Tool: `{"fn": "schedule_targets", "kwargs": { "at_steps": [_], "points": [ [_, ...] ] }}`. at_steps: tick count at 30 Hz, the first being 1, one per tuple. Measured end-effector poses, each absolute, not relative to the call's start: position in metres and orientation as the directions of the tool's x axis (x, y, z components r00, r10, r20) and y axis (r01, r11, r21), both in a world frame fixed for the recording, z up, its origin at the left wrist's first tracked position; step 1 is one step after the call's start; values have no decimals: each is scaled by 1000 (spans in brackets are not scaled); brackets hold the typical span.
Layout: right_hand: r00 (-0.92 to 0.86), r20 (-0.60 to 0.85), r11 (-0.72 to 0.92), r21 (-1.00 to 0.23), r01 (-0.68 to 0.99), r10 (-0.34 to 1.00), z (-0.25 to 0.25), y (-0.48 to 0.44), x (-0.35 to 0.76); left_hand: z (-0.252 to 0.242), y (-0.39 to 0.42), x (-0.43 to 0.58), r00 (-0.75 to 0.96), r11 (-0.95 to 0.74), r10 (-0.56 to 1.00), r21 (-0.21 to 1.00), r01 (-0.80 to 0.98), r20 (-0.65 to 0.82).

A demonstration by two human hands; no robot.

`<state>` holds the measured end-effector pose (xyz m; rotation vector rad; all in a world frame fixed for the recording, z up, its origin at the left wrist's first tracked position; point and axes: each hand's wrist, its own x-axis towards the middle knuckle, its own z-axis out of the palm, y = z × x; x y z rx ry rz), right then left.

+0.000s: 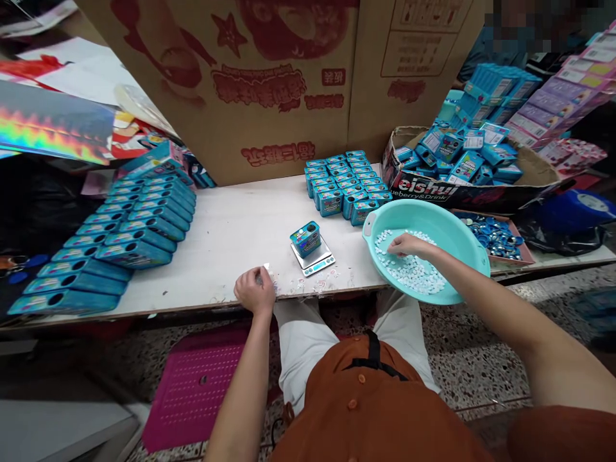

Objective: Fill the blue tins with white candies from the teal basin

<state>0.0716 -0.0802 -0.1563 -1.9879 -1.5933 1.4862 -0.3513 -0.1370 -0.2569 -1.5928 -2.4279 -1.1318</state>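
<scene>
My right hand (405, 245) reaches into a turquoise basin (464, 256), its fingers pinched together above small white tablets (418, 276). Whatever lies between those fingertips is hidden. On the table's front edge rests my left hand (255, 290), curled closed, with a small white scrap by its fingers; I cannot make out what is inside it. Between the hands a small digital scale (318, 264) carries a blue box (306, 237) with a dark round hole in its top. Neither hand touches the scale or this box.
Rows of blue boxes (144, 221) line the left side; more boxes (332, 203) stand at the back. A carton (481, 189) of small blue packs and a tray of round blue-and-silver pieces (495, 237) lie right. A big cardboard box (289, 128) blocks the rear.
</scene>
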Motion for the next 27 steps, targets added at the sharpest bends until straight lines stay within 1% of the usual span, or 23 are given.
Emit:
{"fn": "schedule_targets", "kwargs": {
  "at_steps": [2,4,8,11,14,16,18,20,22,24,27],
  "points": [
    [-94,-572,-367,-634,681,815,-158,-80,66,-257,-137,-351,-481,217,784,553,804,392],
    [-105,-576,-356,-626,694,810,-159,-80,63,-257,-137,-351,-486,218,775,551,806,405],
    [-142,-558,-338,-664,667,817,-147,-72,60,-257,-137,-350,-480,214,769,538,815,421],
    [-177,-509,-289,-703,649,842,-120,-58,50,-257,-138,-350,-468,205,770,526,825,434],
    [-262,-434,-168,-732,660,862,-84,-40,21,-256,-138,-349,-466,202,764,520,830,447],
    [-303,-382,-77,-722,688,873,-64,-28,-8,-255,-138,-349,-471,203,758,523,828,451],
    [-353,-330,59,-652,756,875,-53,-18,-41,-255,-138,-349,-474,201,755,527,825,454],
    [-418,-283,224,-528,819,864,-49,-10,-73,-255,-138,-349,-473,197,755,532,824,453],
    [-471,-262,352,-394,849,843,-51,-4,-101,-255,-139,-349,-469,191,761,537,822,447],
    [-505,-273,428,-297,854,819,-56,1,-123,-254,-139,-349,-471,188,765,548,815,439],
    [-526,-295,475,-229,850,798,-62,8,-143,-253,-139,-349,-481,187,768,571,799,422]
  ]
}}
